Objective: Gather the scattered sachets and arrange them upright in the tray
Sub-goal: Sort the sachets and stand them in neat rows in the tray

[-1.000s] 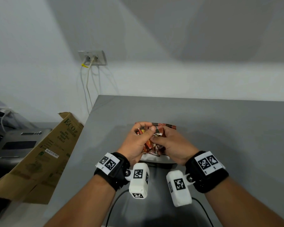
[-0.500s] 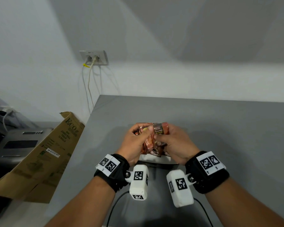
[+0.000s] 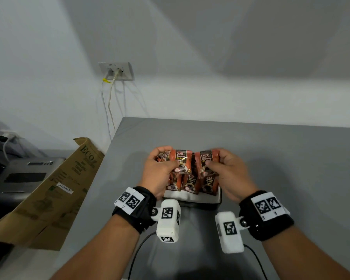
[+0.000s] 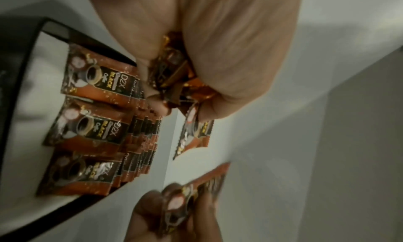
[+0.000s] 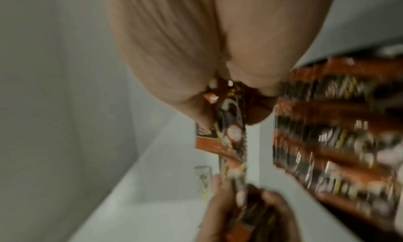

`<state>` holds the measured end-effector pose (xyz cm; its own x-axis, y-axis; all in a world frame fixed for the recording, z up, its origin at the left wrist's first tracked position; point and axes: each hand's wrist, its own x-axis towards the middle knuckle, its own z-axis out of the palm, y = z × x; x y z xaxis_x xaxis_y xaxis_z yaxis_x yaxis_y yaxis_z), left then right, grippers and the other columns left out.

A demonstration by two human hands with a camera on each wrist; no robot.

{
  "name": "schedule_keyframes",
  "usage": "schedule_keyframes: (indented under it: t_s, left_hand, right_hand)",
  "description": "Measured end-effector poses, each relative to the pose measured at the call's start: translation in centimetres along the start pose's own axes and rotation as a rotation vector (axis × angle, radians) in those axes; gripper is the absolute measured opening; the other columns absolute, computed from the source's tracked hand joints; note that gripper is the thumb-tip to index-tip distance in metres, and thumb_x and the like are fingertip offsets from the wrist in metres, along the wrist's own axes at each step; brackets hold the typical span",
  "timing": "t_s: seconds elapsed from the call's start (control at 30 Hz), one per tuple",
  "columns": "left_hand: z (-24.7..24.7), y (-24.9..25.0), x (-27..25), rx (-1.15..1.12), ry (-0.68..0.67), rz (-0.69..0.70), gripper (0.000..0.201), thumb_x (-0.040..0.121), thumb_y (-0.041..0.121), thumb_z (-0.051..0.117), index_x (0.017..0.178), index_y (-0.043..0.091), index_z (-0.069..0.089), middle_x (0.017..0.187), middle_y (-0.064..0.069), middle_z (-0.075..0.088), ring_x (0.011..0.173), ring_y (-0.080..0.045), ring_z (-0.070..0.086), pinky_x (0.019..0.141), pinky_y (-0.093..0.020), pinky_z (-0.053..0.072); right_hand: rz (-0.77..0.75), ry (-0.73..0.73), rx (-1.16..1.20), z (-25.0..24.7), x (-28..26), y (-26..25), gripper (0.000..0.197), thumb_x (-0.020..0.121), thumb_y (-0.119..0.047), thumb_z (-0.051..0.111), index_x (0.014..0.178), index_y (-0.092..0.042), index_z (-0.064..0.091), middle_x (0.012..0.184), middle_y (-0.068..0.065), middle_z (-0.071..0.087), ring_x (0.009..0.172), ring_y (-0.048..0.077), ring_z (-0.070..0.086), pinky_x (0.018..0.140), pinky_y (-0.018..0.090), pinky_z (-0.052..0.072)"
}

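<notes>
- The tray sat on the grey table just below both hands, nearer the person than the raised packets — so the coming move, as I judged it, ran downward and slightly back toward the body.
- The left hand gripped a bunch of coffee sachets, fingers curled round them, the front one held upright with its long axis vertical.
- The right hand pinched a single sachet between thumb and fingers, also upright, just beside the left hand's bunch.
- Sachets already in the tray stood in three rows, packed face to face.
- Both wrists were level and close together above the tray; the right hand looked better placed to drop its sachet in first.
</notes>
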<state>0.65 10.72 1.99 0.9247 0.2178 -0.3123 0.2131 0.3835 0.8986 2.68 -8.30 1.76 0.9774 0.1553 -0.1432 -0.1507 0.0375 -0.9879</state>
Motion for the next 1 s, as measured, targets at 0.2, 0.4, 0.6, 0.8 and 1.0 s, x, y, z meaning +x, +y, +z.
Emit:
schedule_keyframes:
  t_s: [0.2, 0.4, 0.6, 0.8, 1.0]
  left_hand:
    - [1.5, -0.7, -0.7, 0.019, -0.105, 0.025, 0.045, 0.081, -0.018, 0.064, 0.114, 0.013, 0.064, 0.099, -0.026, 0.070, 0.080, -0.037, 0.069, 0.072, -0.047, 0.060]
    - [0.3, -0.1, -0.6, -0.127, -0.168, -0.114, 0.035, 0.091, -0.006, 0.044, 0.114, 0.009, 0.065, 0.092, -0.020, 0.069, 0.071, -0.031, 0.069, 0.059, -0.040, 0.059]
    - [0.4, -0.6, -0.4, -0.048, -0.124, -0.043, 0.042, 0.084, -0.015, 0.060, 0.119, 0.007, 0.064, 0.109, -0.031, 0.066, 0.082, -0.039, 0.067, 0.063, -0.044, 0.060]
    - [0.5, -0.3, -0.3, 0.002, -0.133, -0.050, 0.023, 0.088, -0.006, 0.062, 0.104, 0.010, 0.068, 0.094, -0.019, 0.073, 0.076, -0.031, 0.069, 0.069, -0.042, 0.059]
    - [-0.5, 1.0, -0.4, 0.435, -0.400, -0.074, 0.020, 0.083, -0.005, 0.067, 0.080, 0.015, 0.071, 0.081, -0.008, 0.072, 0.077, -0.025, 0.067, 0.073, -0.033, 0.054]
  right_hand:
    - [0.210, -0.092, 0.274, 2.8, -0.1, 0.0, 0.024, 0.097, 0.003, 0.051, 0.110, -0.005, 0.070, 0.098, 0.016, 0.075, 0.084, 0.025, 0.072, 0.076, 0.038, 0.058]
    - [0.175, -0.001, 0.223, 2.0, 0.5, -0.8, 0.020, 0.099, -0.004, 0.052, 0.106, -0.006, 0.070, 0.094, 0.013, 0.075, 0.081, 0.023, 0.070, 0.065, 0.028, 0.056]
    - [0.250, -0.156, 0.271, 2.2, -0.3, -1.3, 0.022, 0.100, 0.002, 0.048, 0.101, -0.008, 0.067, 0.084, 0.009, 0.075, 0.069, 0.019, 0.070, 0.058, 0.029, 0.054]
    - [0.097, -0.110, -0.081, 1.9, 0.0, -1.3, 0.018, 0.094, 0.003, 0.058, 0.105, -0.008, 0.066, 0.093, 0.010, 0.076, 0.076, 0.018, 0.071, 0.067, 0.028, 0.055]
    - [0.015, -0.325, -0.575, -0.1, 1.2, -4.2, 0.014, 0.089, -0.007, 0.065, 0.096, -0.019, 0.067, 0.094, 0.005, 0.075, 0.087, 0.023, 0.072, 0.083, 0.039, 0.057]
